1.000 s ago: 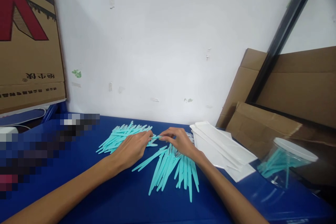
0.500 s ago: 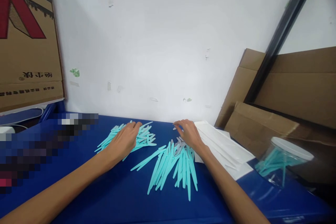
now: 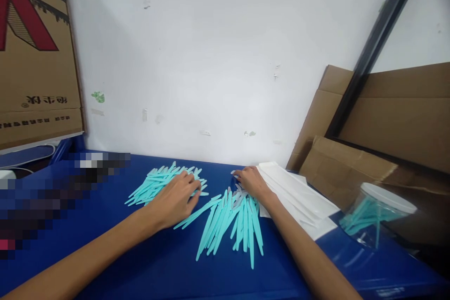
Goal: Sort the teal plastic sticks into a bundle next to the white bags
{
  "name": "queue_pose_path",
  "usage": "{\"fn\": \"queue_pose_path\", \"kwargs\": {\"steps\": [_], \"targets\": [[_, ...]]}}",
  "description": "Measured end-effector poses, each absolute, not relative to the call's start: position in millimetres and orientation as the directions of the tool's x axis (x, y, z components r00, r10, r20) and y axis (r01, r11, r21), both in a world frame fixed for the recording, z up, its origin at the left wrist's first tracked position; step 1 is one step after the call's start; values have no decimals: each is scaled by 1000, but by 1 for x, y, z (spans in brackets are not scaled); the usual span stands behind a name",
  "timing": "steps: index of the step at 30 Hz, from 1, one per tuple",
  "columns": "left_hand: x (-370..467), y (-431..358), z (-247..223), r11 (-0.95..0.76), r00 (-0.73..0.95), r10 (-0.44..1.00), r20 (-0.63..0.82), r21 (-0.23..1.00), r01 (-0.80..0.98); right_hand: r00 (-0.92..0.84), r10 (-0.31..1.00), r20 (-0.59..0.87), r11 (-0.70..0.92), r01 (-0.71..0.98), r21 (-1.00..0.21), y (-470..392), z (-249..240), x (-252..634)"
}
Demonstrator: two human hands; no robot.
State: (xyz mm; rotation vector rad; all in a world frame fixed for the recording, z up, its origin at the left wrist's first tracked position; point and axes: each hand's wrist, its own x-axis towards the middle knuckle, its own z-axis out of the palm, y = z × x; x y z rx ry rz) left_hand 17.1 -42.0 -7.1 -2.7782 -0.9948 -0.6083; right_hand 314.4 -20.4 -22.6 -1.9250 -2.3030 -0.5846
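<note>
Slim turquoise sticks with greyish ends, apparently eyebrow razors, lie in two loose heaps on a blue table. My left hand (image 3: 178, 198) is over the right side of the left heap (image 3: 149, 187), thumb and fingers apart, with no razor seen in it. At the top of the right heap (image 3: 225, 220), my right hand (image 3: 251, 182) is curled with its fingers drawn together. A small grey end pokes out at its fingertips; the rest of that piece is hidden by the hand.
White paper-like sheets or bags (image 3: 295, 197) lie right of my right hand. Further right stands a clear tub (image 3: 369, 218) with a white lid and turquoise sticks inside. Cardboard (image 3: 348, 159) leans behind it. A large carton (image 3: 38, 70) is at the left, and a white wall (image 3: 197, 56) backs the table (image 3: 140, 267).
My left hand has moved right and nearer to me across the left heap, and its fingers have spread. My right hand has dipped slightly at the right heap's top.
</note>
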Motion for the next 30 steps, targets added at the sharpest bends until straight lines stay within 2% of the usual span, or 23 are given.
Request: {"fn": "queue_pose_path", "kwargs": {"steps": [6,9,14,18,20,24,30], "targets": [[24,-54,-17,-817,773,562,294,49,575,-250,918,309,175,952,250,-23,-18,307],[23,-48,-20,-801,767,592,248,78,593,-248,896,369,192,964,183,-27,-15,306],[23,-43,-20,-774,727,627,282,119,621,-250,830,498,386,903,-190,-34,-9,297],[23,-43,-13,-716,631,690,355,210,665,-237,844,481,490,704,-513,-40,-4,283],[21,-41,-9,-692,573,708,412,247,678,-228,855,466,496,622,-606,-43,-1,276],[17,-37,-7,-686,525,706,476,273,675,-217,855,471,503,569,-651,-49,4,268],[18,-38,-9,-700,577,695,429,223,679,-244,815,525,543,637,-547,-52,5,263]]}}
